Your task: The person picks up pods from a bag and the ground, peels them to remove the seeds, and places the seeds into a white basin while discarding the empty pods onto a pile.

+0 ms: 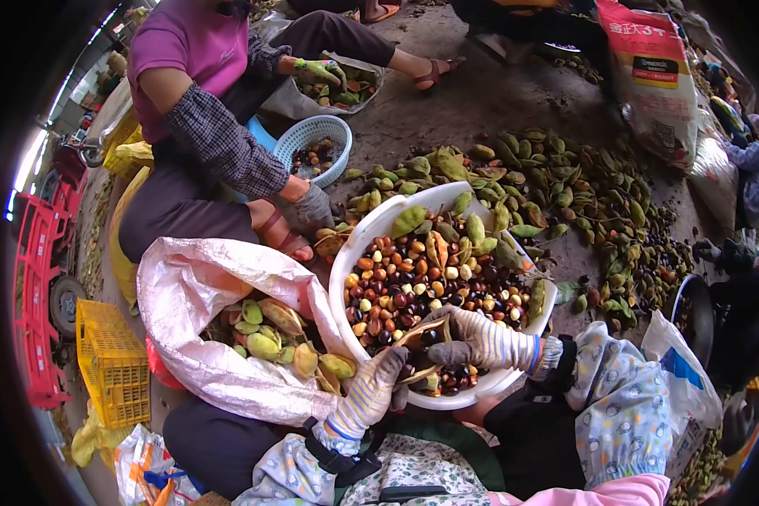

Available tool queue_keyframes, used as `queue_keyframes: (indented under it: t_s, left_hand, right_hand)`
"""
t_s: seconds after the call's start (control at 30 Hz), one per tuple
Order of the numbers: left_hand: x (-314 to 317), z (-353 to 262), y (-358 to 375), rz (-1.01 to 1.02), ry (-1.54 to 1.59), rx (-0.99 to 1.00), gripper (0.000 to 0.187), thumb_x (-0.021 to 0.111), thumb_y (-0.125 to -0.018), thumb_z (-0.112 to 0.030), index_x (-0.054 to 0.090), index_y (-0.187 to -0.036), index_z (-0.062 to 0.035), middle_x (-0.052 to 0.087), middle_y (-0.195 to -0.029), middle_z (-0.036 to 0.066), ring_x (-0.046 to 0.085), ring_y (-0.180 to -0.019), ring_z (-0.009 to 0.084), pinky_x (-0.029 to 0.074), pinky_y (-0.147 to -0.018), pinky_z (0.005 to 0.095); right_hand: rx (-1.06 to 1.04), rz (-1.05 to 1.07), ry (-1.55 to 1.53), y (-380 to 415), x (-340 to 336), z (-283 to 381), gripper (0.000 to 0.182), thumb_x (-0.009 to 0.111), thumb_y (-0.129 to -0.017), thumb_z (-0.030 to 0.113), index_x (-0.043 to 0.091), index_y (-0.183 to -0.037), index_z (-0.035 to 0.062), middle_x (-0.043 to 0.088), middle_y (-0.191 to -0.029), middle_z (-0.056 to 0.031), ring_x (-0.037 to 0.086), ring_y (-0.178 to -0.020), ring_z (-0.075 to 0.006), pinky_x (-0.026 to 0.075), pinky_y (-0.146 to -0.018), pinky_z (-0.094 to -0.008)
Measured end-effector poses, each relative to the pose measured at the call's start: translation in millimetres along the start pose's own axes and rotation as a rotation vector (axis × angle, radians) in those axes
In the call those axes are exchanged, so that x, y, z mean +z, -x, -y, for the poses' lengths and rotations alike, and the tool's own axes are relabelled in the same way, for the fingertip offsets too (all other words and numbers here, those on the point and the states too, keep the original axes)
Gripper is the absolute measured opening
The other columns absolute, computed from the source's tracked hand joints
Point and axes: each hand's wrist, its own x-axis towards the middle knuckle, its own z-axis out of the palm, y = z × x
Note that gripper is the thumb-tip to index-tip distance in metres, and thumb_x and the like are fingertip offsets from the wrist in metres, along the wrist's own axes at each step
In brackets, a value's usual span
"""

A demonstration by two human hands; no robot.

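Note:
Both my hands wear striped knitted gloves with grey fingers. My left hand [374, 386] and my right hand [485, 340] grip a split brown seed pod [415, 336] over the near side of a white basin [340, 287]. Dark seeds show between the pod's halves. Brown, dark and cream seeds [385, 291] fill much of the basin, with several whole green pods [409, 221] lying on top. To the left of the basin, an open white woven sack [181, 282] holds green pods and brown husks [282, 316].
A large heap of pods [557, 181] covers the floor beyond the basin. A person in a purple top [202, 51] sits at upper left beside a light-blue basket [329, 126]. A yellow crate [110, 363] stands left; a red-and-white sack [654, 80] stands upper right.

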Motion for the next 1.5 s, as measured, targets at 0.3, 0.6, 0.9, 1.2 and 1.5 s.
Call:
queue_keyframes:
  t_s: [0.3, 0.6, 0.9, 1.2, 1.5]
  left_hand:
    - [-5.1, -2.8, -6.5, 0.004, -0.215, -0.109, 0.045, 0.046, -0.091, -0.051, 0.057, -0.107, -0.0108, 0.05, -0.059, 0.0, 0.041, -0.039, 0.0057, 0.03, -0.036, 0.0183]
    - [11.9, -3.4, 0.9, 0.041, -0.43, -0.141, 0.046, 0.041, -0.095, -0.038, 0.041, -0.131, -0.0083, 0.058, -0.068, 0.003, 0.051, -0.041, 0.0088, 0.039, -0.036, 0.0199]
    - [13.5, 29.3, -6.4, -0.025, -0.591, 0.048, 0.056, 0.053, -0.09, -0.035, 0.036, -0.13, -0.0002, 0.058, -0.098, 0.027, 0.059, -0.091, 0.0401, 0.046, -0.079, 0.0404]
    - [6.1, 16.1, -10.6, -0.123, -0.607, 0.413, 0.055, 0.056, -0.09, -0.026, 0.034, -0.132, 0.0003, 0.055, -0.11, 0.026, 0.056, -0.102, 0.0346, 0.043, -0.088, 0.0373]
    - [-59.9, -5.8, 0.5, -0.43, 0.565, 0.424, 0.047, 0.063, -0.083, -0.045, 0.054, -0.113, -0.0092, 0.058, -0.087, 0.002, 0.053, -0.06, 0.0075, 0.044, -0.048, 0.0188]
  right_hand:
    - [0.144, -0.029, 0.677, -8.2, -7.5, 12.0, 0.064, 0.079, -0.071, 0.03, 0.048, -0.116, -0.0036, 0.06, -0.105, -0.0166, 0.058, -0.101, -0.0255, 0.046, -0.085, -0.0328]
    - [0.178, -0.059, 0.975, -7.1, 19.6, -3.8, 0.058, 0.077, -0.067, 0.037, 0.052, -0.106, 0.0029, 0.058, -0.099, -0.0201, 0.057, -0.095, -0.0389, 0.047, -0.078, -0.0434]
    - [0.092, -0.104, 1.128, -10.4, 19.9, -24.3, 0.057, 0.075, -0.059, 0.016, 0.053, -0.111, 0.0075, 0.053, -0.105, -0.0152, 0.056, -0.097, -0.0351, 0.048, -0.08, -0.0412]
    - [-0.152, -0.013, 1.128, -38.2, -11.0, 2.0, 0.045, 0.073, -0.062, 0.012, 0.058, -0.104, 0.0068, 0.058, -0.098, -0.0124, 0.06, -0.09, -0.0305, 0.05, -0.077, -0.0384]
    - [0.031, -0.253, 0.319, -71.5, -52.5, 17.6, 0.054, 0.065, -0.084, 0.036, 0.05, -0.121, 0.0003, 0.062, -0.097, -0.0098, 0.058, -0.089, -0.0155, 0.047, -0.08, -0.0303]
